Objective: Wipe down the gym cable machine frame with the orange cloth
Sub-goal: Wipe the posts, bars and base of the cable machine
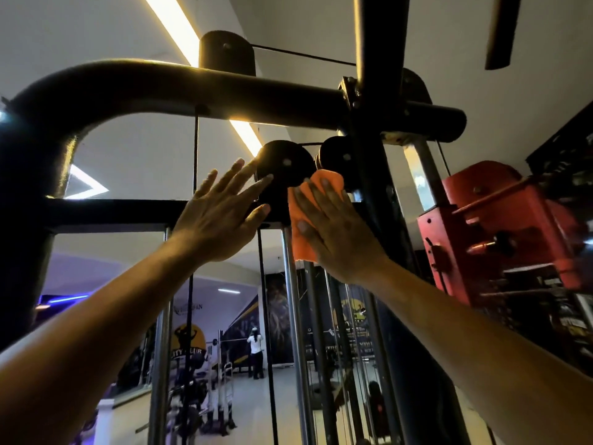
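Two hands, left hand and right hand, one orange cloth, two black pulleys, one red carriage

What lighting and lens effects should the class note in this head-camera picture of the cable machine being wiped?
Head view: the ceiling light strip backlights the scene, so the frame's top tube goes near-black with a glare edge; the orange cloth under the right hand stays bright; the left hand is evenly lit; wide-angle bending curves the uprights; the red bracket looks smeared.
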